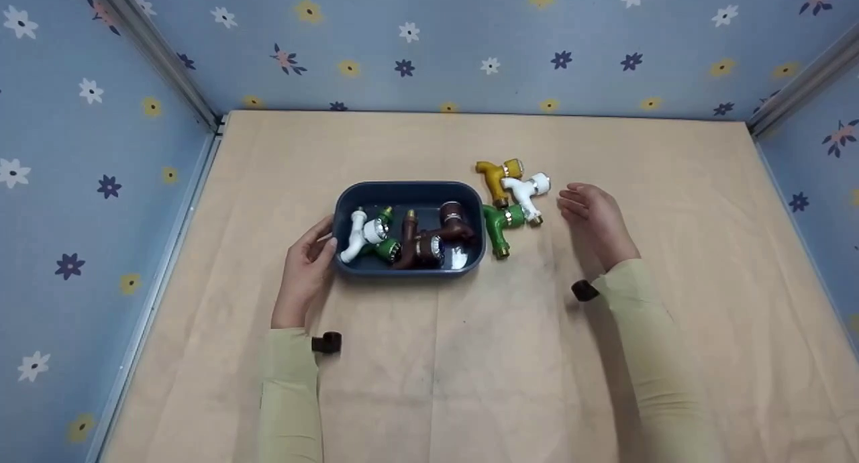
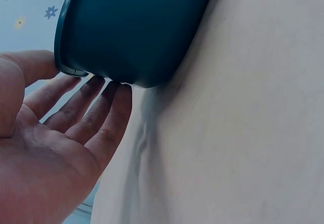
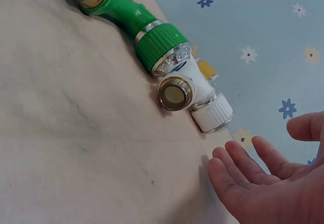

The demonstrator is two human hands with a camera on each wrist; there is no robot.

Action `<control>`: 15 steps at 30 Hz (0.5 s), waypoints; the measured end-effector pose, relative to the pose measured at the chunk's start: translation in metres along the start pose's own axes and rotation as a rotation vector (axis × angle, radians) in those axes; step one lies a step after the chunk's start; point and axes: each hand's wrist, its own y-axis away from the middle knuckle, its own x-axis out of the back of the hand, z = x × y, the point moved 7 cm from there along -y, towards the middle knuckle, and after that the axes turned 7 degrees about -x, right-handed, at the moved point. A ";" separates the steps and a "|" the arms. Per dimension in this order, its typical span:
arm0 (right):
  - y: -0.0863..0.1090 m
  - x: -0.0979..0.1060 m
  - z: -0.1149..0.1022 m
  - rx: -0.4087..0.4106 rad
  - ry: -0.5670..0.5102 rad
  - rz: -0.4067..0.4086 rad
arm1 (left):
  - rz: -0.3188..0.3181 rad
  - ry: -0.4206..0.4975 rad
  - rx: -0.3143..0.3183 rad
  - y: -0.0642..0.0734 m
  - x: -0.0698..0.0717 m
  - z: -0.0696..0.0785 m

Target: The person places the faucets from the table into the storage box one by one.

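My left hand [image 1: 307, 270] is at the left end of a dark blue plastic tub [image 1: 409, 273], its fairly straight fingertips [image 2: 119, 100] touching the outer wall and its thumb at the rim. Inside lie a white tap [image 1: 358, 235], a green tap [image 1: 387, 249] partly under it, and two brown taps, one in front [image 1: 424, 248] and one at the right end [image 1: 453, 220]. Just right of the tub are a yellow tap [image 1: 494, 176], a white tap [image 1: 524, 192] and a green tap [image 1: 497, 225]. My right hand [image 1: 597, 223], fingers loosely extended and holding nothing, is close to the white tap's knob [image 3: 212, 113].
A beige cloth [image 1: 443, 355] covers the table. Blue flower-patterned panels [image 1: 443, 40] stand at the back and both sides, joined by metal corner posts [image 1: 161, 54]. Small dark devices are worn at the left wrist [image 1: 327, 343] and right wrist [image 1: 585, 290].
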 end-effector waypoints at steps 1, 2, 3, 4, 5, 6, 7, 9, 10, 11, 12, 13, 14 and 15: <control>-0.002 0.000 -0.001 0.001 0.006 0.000 | 0.000 0.004 -0.010 -0.001 0.001 -0.003; -0.003 -0.001 -0.001 -0.001 0.006 0.000 | 0.002 0.007 -0.019 -0.001 0.002 -0.006; -0.005 -0.001 -0.002 0.001 0.010 0.000 | 0.003 0.009 -0.028 -0.002 0.002 -0.009; -0.007 -0.002 -0.003 0.002 0.013 -0.002 | 0.004 0.011 -0.035 -0.003 0.003 -0.012; -0.009 -0.002 -0.004 0.001 0.015 -0.004 | 0.008 0.013 -0.040 -0.003 0.004 -0.016; -0.011 -0.002 -0.005 -0.001 0.013 -0.006 | 0.013 0.014 -0.044 -0.004 0.005 -0.020; -0.014 -0.002 -0.005 -0.006 0.012 -0.006 | 0.016 0.012 -0.047 -0.004 0.005 -0.021; -0.019 -0.002 -0.006 -0.013 0.014 -0.002 | 0.017 0.008 -0.048 -0.004 0.005 -0.022; -0.022 -0.001 -0.006 -0.017 0.012 0.002 | 0.018 0.008 -0.047 -0.004 0.005 -0.022; -0.024 0.000 -0.007 -0.020 0.012 0.001 | 0.019 0.011 -0.047 -0.004 0.005 -0.022; -0.027 0.000 -0.007 -0.021 0.014 0.001 | 0.019 0.014 -0.045 -0.004 0.005 -0.021; -0.030 0.002 -0.006 -0.024 0.014 0.009 | 0.016 0.016 -0.042 -0.004 0.005 -0.019; -0.033 0.003 -0.006 -0.025 0.011 0.014 | 0.013 0.017 -0.038 -0.003 0.004 -0.015; -0.036 0.004 -0.005 -0.029 0.005 0.011 | 0.013 0.017 -0.032 -0.003 0.003 -0.012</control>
